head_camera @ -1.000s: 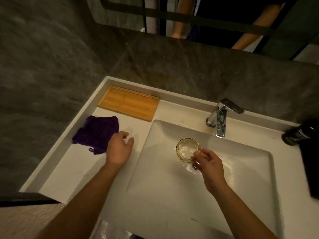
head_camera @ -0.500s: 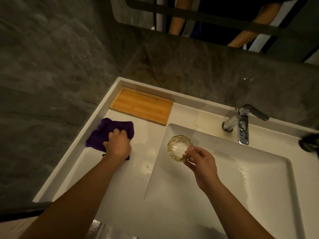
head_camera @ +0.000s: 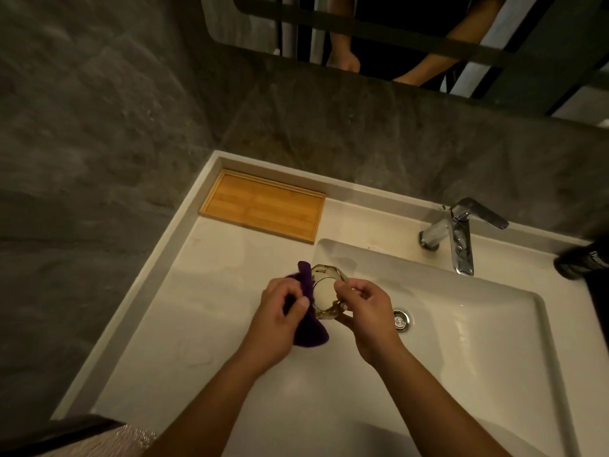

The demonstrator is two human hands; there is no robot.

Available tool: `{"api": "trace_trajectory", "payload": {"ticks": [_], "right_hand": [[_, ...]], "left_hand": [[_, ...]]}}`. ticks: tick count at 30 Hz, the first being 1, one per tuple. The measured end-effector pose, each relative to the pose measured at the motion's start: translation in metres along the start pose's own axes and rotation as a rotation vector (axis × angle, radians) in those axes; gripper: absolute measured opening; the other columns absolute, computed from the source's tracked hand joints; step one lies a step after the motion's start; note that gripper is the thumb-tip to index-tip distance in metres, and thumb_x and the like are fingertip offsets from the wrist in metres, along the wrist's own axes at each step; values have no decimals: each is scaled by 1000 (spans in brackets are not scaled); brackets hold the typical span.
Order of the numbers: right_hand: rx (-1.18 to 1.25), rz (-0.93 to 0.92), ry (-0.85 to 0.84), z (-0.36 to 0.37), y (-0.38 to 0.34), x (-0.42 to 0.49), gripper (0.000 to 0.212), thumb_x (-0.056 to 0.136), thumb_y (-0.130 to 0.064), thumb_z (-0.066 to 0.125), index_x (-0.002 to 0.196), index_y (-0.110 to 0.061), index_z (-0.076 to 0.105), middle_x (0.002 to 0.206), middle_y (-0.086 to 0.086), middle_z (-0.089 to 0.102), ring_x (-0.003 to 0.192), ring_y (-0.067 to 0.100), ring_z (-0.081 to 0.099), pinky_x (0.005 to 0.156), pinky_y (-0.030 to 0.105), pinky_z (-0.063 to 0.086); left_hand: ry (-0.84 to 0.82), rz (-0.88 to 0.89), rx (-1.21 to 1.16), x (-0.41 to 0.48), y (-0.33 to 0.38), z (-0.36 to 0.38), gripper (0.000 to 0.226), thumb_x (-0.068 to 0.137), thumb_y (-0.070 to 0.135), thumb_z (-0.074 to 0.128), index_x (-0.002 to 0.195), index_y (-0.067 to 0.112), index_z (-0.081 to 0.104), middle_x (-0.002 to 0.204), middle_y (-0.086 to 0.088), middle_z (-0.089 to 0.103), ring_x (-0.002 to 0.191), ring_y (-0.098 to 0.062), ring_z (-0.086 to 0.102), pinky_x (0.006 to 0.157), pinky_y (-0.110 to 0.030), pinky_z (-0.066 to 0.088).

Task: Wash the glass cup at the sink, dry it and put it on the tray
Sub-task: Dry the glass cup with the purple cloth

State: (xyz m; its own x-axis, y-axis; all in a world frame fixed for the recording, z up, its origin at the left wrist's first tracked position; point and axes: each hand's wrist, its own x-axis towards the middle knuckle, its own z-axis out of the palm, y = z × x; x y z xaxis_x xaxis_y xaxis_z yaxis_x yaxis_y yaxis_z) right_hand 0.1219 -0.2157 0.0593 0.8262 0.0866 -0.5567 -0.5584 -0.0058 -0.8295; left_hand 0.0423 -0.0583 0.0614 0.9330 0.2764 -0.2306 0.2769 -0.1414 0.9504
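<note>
My right hand (head_camera: 364, 313) grips the faceted glass cup (head_camera: 324, 293) by its right side, mouth tilted toward me, above the left edge of the white sink basin (head_camera: 478, 328). A purple cloth (head_camera: 308, 324) is bunched in my left hand (head_camera: 280, 311) and pressed against the cup's left side. The bamboo tray (head_camera: 263, 206) lies bare in the back left corner of the counter.
A chrome faucet (head_camera: 459, 237) stands behind the basin, its spout dry. The drain (head_camera: 401, 319) shows just right of my right hand. A black bottle (head_camera: 583, 260) sits at the right edge. Grey stone walls and a mirror rise behind.
My left hand picked the purple cloth up off the counter and brought it to the cup. My right hand moved the cup left toward the basin's edge.
</note>
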Motion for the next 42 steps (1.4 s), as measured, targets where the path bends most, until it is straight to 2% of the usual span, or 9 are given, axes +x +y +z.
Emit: {"api": "trace_trajectory", "payload": {"ticks": [6, 11, 15, 22, 25, 29, 35, 40, 42], "right_hand": [[-29, 12, -37, -39, -19, -8, 28, 96, -20, 73, 106, 6, 69, 72, 9, 71, 60, 16, 72, 61, 29, 64], [-49, 18, -131, -66, -36, -19, 33, 97, -23, 72, 103, 9, 71, 76, 13, 72, 68, 20, 71, 63, 28, 61], [51, 112, -144, -74, -47, -30, 39, 98, -30, 71, 101, 9, 74, 82, 18, 73, 76, 26, 71, 66, 34, 63], [46, -43, -334, -107, -62, -44, 56, 92, -49, 70, 120, 0, 69, 116, 26, 73, 98, 27, 77, 83, 38, 64], [69, -136, -398, -120, -64, -48, 52, 96, -48, 68, 117, -1, 70, 109, 25, 74, 97, 27, 75, 83, 37, 63], [31, -287, -205, -130, -60, -54, 49, 81, -52, 79, 115, -17, 74, 107, 5, 81, 105, 25, 77, 85, 37, 66], [66, -284, -197, -125, -59, -69, 50, 83, -63, 68, 106, -20, 78, 105, 12, 80, 105, 35, 75, 89, 48, 63], [396, 199, -457, -141, -67, -72, 60, 92, -58, 66, 126, -9, 75, 119, 20, 78, 106, 30, 77, 87, 42, 63], [354, 191, -479, -147, -67, -69, 65, 93, -60, 64, 128, -5, 73, 123, 22, 77, 111, 32, 75, 92, 46, 63]], "left_hand": [[-150, 454, 548, -2, 13, 26, 32, 103, 32, 41, 122, 24, 66, 131, 8, 65, 134, -3, 43, 118, -30, 25], [-239, 723, 821, 13, 27, 46, 34, 103, 50, 36, 118, 32, 60, 120, 13, 67, 119, -3, 52, 121, -25, 18], [47, 825, 651, 13, 33, 78, 42, 102, 41, 44, 83, 13, 69, 79, -4, 69, 78, -19, 60, 87, -33, 47], [239, 591, 221, 1, 76, 115, 40, 99, 30, 45, 70, 7, 60, 59, 1, 54, 57, -14, 50, 53, -23, 39], [30, 487, 148, -9, 100, 121, 42, 99, 41, 42, 78, 11, 62, 65, 6, 56, 61, -14, 56, 53, -23, 43], [-274, 427, 314, -10, 121, 114, 36, 100, 41, 39, 94, 18, 66, 85, 2, 66, 80, -16, 62, 68, -30, 51], [317, 617, 248, -37, 116, 156, 29, 99, 32, 43, 73, 27, 54, 63, 18, 51, 58, -3, 51, 56, -16, 39], [341, 765, 106, -44, 97, 157, 39, 102, 40, 42, 88, 10, 62, 76, -6, 66, 67, -20, 61, 59, -28, 50], [315, 709, 133, -43, 99, 157, 37, 97, 32, 45, 77, 6, 61, 67, -6, 62, 60, -17, 57, 55, -25, 45]]}}
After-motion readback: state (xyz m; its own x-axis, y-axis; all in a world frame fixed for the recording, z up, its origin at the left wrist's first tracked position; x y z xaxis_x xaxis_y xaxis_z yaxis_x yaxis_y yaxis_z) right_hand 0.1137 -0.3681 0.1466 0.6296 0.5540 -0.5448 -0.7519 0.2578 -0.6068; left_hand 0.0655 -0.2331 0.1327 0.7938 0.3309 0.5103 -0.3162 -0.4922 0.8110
